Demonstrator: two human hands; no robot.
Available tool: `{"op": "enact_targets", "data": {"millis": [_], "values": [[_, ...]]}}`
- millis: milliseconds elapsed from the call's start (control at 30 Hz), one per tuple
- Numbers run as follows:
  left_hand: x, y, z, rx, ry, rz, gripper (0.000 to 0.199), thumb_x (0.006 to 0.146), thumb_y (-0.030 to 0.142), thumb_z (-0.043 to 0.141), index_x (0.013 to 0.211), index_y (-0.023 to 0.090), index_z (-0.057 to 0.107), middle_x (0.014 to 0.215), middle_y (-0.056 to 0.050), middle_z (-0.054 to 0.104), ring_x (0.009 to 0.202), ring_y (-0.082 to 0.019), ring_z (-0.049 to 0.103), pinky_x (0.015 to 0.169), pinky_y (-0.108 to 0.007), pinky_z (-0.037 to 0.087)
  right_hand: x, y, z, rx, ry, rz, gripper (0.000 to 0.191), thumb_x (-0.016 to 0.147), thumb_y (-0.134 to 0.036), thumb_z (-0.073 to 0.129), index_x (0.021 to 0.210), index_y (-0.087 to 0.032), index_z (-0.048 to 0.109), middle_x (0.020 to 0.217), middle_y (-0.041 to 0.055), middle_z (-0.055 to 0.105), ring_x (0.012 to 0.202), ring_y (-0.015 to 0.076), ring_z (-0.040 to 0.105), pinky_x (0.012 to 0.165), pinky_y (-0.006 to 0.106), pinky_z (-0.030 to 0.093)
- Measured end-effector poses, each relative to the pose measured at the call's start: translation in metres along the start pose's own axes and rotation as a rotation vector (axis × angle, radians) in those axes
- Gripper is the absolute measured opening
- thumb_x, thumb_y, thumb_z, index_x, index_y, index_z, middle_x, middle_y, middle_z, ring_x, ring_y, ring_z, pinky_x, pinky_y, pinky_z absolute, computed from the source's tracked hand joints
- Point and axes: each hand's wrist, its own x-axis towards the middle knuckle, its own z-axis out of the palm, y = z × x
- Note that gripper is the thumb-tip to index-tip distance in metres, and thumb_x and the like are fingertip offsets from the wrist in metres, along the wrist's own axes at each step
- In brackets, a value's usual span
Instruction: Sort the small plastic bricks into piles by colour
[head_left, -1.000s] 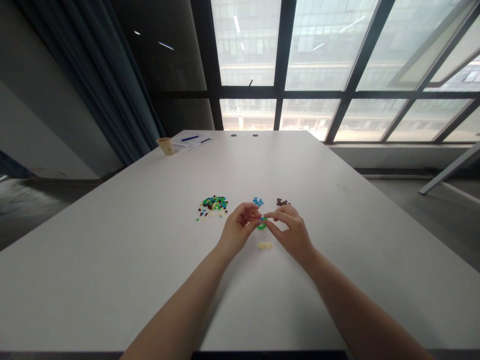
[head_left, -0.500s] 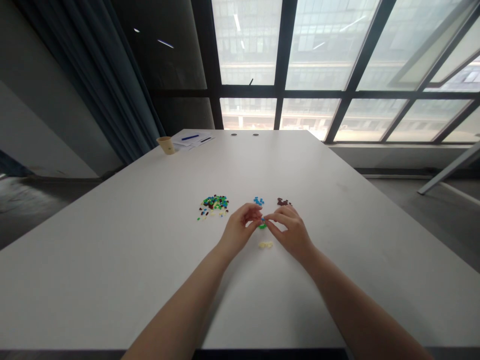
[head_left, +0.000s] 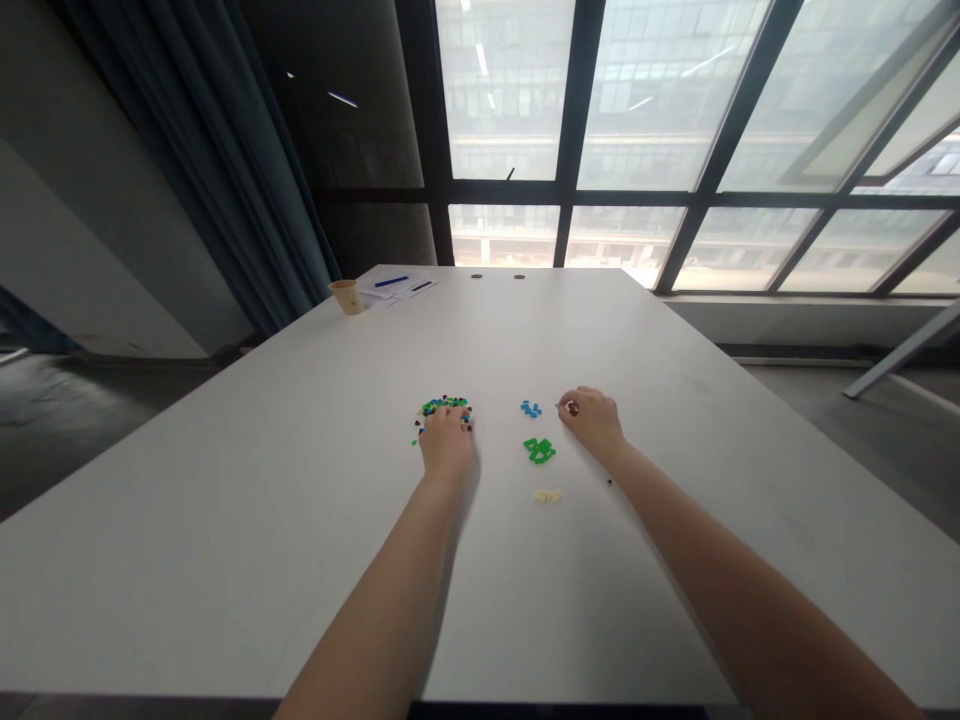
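My left hand (head_left: 447, 438) reaches into a mixed pile of small blocks (head_left: 433, 406) in green, blue, brown and pale yellow. Its fingers are curled down among the pieces, and what they pinch is hidden. On the other side, my right hand (head_left: 592, 418) is closed beside a few brown blocks (head_left: 573, 408), which its fingers partly cover; whether it grips one is unclear. Between the hands lie a cluster of blue blocks (head_left: 531, 409) and, nearer to me, a group of green blocks (head_left: 540, 451). A short row of pale yellow blocks (head_left: 547, 496) sits closest.
A single small dark piece (head_left: 610, 482) lies by my right forearm. At the far left of the white table (head_left: 645, 600) are a paper cup (head_left: 346, 297) and papers (head_left: 390, 287) with pens on them. Two dark round discs (head_left: 519, 277) show near the far edge.
My hands were together above the green blocks with a small blue piece between the fingers. They have parted: left to the mixed pile, right to the brown blocks. The green group is now uncovered.
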Motion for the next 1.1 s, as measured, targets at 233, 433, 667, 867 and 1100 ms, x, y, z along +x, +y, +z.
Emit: {"op": "enact_targets", "data": {"millis": [233,433,667,867,1100], "values": [[0.006,-0.007,0.008,0.047,-0.062,0.005,0.031,0.082,0.019,0.039,0.099,0.017,0.065,0.105,-0.011,0.058,0.100,-0.027,0.049,0.081,-0.037,0.043,0.026,-0.009,0.025,-0.107,-0.131,0.019,0.017,0.080,-0.022,0.051,0.079,-0.020,0.068,0.095,0.0074,0.067,0.093,0.0203,0.056,0.078,0.035,0.030],[0.008,-0.008,0.008,0.037,-0.055,-0.011,0.028,0.081,0.015,0.041,0.093,0.017,0.066,0.101,-0.010,0.060,0.096,-0.025,0.051,0.080,-0.035,0.043,0.031,-0.014,0.036,-0.123,-0.165,0.044,0.020,0.083,-0.024,0.049,0.082,-0.022,0.069,0.099,0.0066,0.067,0.094,0.0196,0.055,0.079,0.035,0.029],[0.010,-0.009,0.012,-0.010,-0.063,0.141,0.032,0.081,0.012,0.042,0.095,0.022,0.069,0.101,-0.008,0.056,0.096,-0.022,0.048,0.083,-0.033,0.040,0.027,-0.010,0.037,-0.085,-0.164,0.060,0.024,0.084,-0.019,0.046,0.085,-0.025,0.070,0.100,0.0055,0.066,0.096,0.0190,0.055,0.079,0.035,0.028],[0.009,-0.007,0.008,0.029,-0.160,0.156,0.032,0.082,0.013,0.040,0.084,0.022,0.071,0.096,-0.008,0.059,0.096,-0.023,0.047,0.083,-0.035,0.039,0.007,0.000,0.015,-0.035,-0.077,0.084,0.027,0.084,-0.018,0.044,0.092,-0.027,0.068,0.096,0.0045,0.064,0.095,0.0185,0.054,0.079,0.033,0.031],[0.007,-0.002,0.005,0.039,-0.178,0.113,0.031,0.084,0.018,0.038,0.084,0.017,0.069,0.099,-0.010,0.061,0.096,-0.024,0.050,0.084,-0.036,0.040,-0.034,0.013,-0.003,0.198,0.177,-0.022,0.021,0.079,-0.023,0.048,0.084,-0.023,0.069,0.073,0.0016,0.060,0.069,0.0146,0.053,0.069,0.028,0.034]]}}
